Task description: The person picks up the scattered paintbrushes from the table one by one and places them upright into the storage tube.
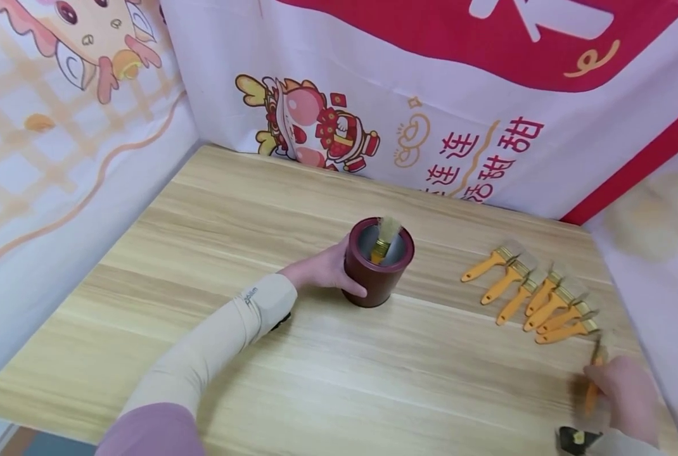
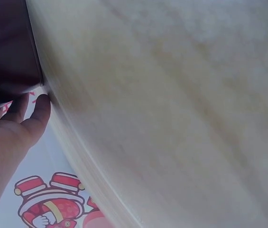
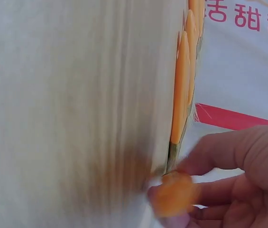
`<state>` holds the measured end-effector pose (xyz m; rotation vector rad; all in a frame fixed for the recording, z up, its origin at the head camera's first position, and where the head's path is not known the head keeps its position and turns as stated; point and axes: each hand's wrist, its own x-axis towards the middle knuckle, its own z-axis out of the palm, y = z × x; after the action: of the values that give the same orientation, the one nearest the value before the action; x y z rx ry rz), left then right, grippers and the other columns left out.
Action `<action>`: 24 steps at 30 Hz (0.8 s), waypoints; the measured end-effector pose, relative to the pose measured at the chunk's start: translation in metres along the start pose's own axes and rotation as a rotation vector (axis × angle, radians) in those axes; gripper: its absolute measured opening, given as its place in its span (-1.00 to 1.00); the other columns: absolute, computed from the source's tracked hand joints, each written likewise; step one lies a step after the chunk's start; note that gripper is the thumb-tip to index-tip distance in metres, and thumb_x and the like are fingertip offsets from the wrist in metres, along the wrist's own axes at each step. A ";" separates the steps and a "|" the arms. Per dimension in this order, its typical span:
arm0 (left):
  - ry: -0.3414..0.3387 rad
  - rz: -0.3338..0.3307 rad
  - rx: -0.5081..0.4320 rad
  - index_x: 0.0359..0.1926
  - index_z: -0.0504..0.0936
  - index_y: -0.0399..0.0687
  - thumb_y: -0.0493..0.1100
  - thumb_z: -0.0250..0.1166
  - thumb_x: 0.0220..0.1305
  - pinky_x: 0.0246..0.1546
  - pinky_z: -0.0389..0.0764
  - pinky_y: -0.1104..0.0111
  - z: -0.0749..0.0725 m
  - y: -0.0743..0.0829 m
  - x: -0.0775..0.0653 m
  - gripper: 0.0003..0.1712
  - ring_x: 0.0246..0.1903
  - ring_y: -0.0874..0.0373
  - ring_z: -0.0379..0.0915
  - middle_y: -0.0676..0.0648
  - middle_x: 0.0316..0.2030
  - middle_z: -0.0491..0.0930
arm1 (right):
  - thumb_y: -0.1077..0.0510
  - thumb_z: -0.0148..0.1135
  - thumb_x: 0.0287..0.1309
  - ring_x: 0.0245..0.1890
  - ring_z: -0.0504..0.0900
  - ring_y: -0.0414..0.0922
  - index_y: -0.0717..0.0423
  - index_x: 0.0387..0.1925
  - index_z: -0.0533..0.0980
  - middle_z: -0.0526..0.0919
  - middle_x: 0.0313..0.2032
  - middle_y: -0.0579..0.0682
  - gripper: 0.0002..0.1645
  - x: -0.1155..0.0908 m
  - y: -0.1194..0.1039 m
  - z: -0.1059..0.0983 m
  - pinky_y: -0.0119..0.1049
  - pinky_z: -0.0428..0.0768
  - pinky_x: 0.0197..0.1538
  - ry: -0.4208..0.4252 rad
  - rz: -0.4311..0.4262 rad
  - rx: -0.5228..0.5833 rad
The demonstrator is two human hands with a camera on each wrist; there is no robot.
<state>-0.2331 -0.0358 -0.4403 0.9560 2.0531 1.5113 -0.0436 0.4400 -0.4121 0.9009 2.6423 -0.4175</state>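
Observation:
A dark red round can (image 1: 376, 283) stands upright on the wooden table, with one paintbrush (image 1: 386, 239) inside, bristles up. My left hand (image 1: 329, 269) grips the can's left side, thumb toward the front; in the left wrist view the fingers (image 2: 40, 114) lie by the can's dark wall (image 2: 10, 47). At the table's right edge my right hand (image 1: 626, 386) pinches another paintbrush (image 1: 592, 389) by its orange handle, blurred. The right wrist view shows that handle's end (image 3: 174, 194) between thumb and fingers.
Several orange-handled paintbrushes (image 1: 552, 307) lie in a row at the right of the table (image 1: 339, 380), bristles pointing away. Printed cloth (image 1: 327, 38) hangs behind the table and at its sides.

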 end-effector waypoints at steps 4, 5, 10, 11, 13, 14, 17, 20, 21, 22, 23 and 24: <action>-0.003 0.002 0.005 0.45 -0.12 0.18 -0.24 0.62 -0.21 0.40 0.20 0.12 0.000 -0.001 0.002 0.34 0.27 0.11 0.25 -0.01 0.29 0.30 | 0.07 0.02 0.15 -0.59 0.47 0.03 0.26 -0.77 0.43 0.50 -0.68 0.13 -0.53 -0.001 0.001 -0.002 -0.20 0.38 -0.51 0.086 -0.051 0.041; -0.005 0.000 0.009 0.46 -0.13 0.18 -0.24 0.61 -0.20 0.40 0.19 0.12 0.000 -0.001 0.003 0.35 0.28 0.11 0.24 -0.01 0.30 0.29 | 0.07 0.01 0.15 -0.60 0.47 0.02 0.26 -0.78 0.43 0.51 -0.70 0.11 -0.52 -0.001 0.000 -0.003 -0.21 0.38 -0.52 0.104 -0.047 0.064; -0.010 -0.005 0.027 0.46 -0.16 0.19 -0.22 0.61 -0.19 0.42 0.16 0.10 -0.001 -0.002 0.003 0.36 0.29 0.11 0.22 0.00 0.31 0.28 | 0.03 0.03 0.15 -0.64 0.47 0.00 0.28 -0.77 0.50 0.55 -0.75 0.03 -0.49 0.001 -0.007 -0.008 -0.25 0.34 -0.54 0.151 -0.039 0.130; -0.008 -0.008 0.026 0.46 -0.16 0.19 -0.22 0.61 -0.20 0.42 0.16 0.10 -0.001 -0.002 0.003 0.36 0.29 0.11 0.22 0.01 0.30 0.28 | 0.02 0.04 0.15 -0.64 0.47 -0.01 0.29 -0.75 0.52 0.56 -0.75 0.03 -0.49 0.002 -0.009 -0.009 -0.25 0.33 -0.53 0.152 -0.031 0.139; -0.006 -0.011 0.025 0.45 -0.15 0.20 -0.21 0.62 -0.20 0.42 0.17 0.11 -0.001 -0.002 0.003 0.36 0.28 0.12 0.23 0.02 0.30 0.29 | 0.00 0.07 0.16 -0.60 0.49 0.01 0.36 -0.66 0.55 0.60 -0.71 0.06 -0.49 0.003 -0.012 -0.010 -0.24 0.34 -0.50 0.153 -0.020 0.152; -0.006 -0.011 0.023 0.45 -0.15 0.20 -0.21 0.62 -0.21 0.42 0.17 0.11 -0.001 -0.002 0.003 0.36 0.28 0.12 0.23 0.02 0.29 0.30 | 0.00 0.08 0.16 -0.58 0.50 0.02 0.38 -0.62 0.56 0.61 -0.69 0.09 -0.49 0.004 -0.013 -0.010 -0.22 0.35 -0.48 0.155 -0.013 0.160; -0.006 -0.017 0.017 0.45 -0.15 0.22 -0.21 0.62 -0.21 0.42 0.16 0.11 -0.001 -0.002 0.003 0.36 0.29 0.13 0.22 0.02 0.29 0.29 | -0.01 0.10 0.15 -0.48 0.53 0.15 0.48 -0.47 0.56 0.64 -0.59 0.23 -0.47 0.005 -0.016 -0.009 -0.12 0.41 -0.38 0.186 -0.018 0.166; -0.006 -0.024 0.016 0.45 -0.16 0.24 -0.21 0.62 -0.21 0.42 0.16 0.12 -0.002 -0.001 0.003 0.37 0.29 0.14 0.22 0.04 0.30 0.29 | -0.01 0.10 0.15 -0.47 0.52 0.16 0.44 -0.53 0.57 0.60 -0.64 0.20 -0.48 0.005 -0.021 -0.008 -0.08 0.39 -0.34 0.232 -0.063 0.140; -0.006 -0.025 0.017 0.45 -0.16 0.25 -0.21 0.62 -0.21 0.42 0.17 0.13 -0.002 -0.001 0.003 0.37 0.29 0.15 0.21 0.05 0.30 0.28 | 0.01 0.10 0.14 -0.47 0.52 0.16 0.43 -0.56 0.56 0.60 -0.65 0.18 -0.50 0.005 -0.024 -0.008 -0.07 0.38 -0.33 0.243 -0.077 0.142; -0.006 -0.021 0.018 0.45 -0.16 0.26 -0.21 0.62 -0.20 0.42 0.18 0.12 -0.002 -0.001 0.003 0.37 0.30 0.15 0.21 0.05 0.31 0.27 | 0.00 0.10 0.15 -0.51 0.51 0.10 0.39 -0.60 0.56 0.59 -0.68 0.11 -0.50 0.006 -0.027 -0.009 -0.10 0.35 -0.33 0.246 -0.084 0.147; -0.007 -0.017 0.018 0.46 -0.16 0.26 -0.21 0.62 -0.20 0.42 0.18 0.12 -0.002 -0.001 0.003 0.37 0.30 0.15 0.20 0.05 0.31 0.27 | 0.00 0.11 0.16 -0.53 0.49 0.05 0.34 -0.64 0.56 0.59 -0.71 0.05 -0.51 0.006 -0.030 -0.009 -0.12 0.31 -0.34 0.252 -0.091 0.158; -0.008 -0.014 0.020 0.46 -0.16 0.26 -0.21 0.62 -0.20 0.41 0.19 0.12 -0.002 -0.001 0.003 0.37 0.31 0.15 0.20 0.05 0.31 0.27 | 0.00 0.11 0.17 -0.50 0.50 0.07 0.36 -0.58 0.57 0.61 -0.66 0.11 -0.52 0.006 -0.035 -0.009 -0.10 0.31 -0.31 0.254 -0.096 0.176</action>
<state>-0.2367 -0.0356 -0.4403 0.9521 2.0687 1.4796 -0.0718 0.4205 -0.4000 0.9374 2.9259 -0.6037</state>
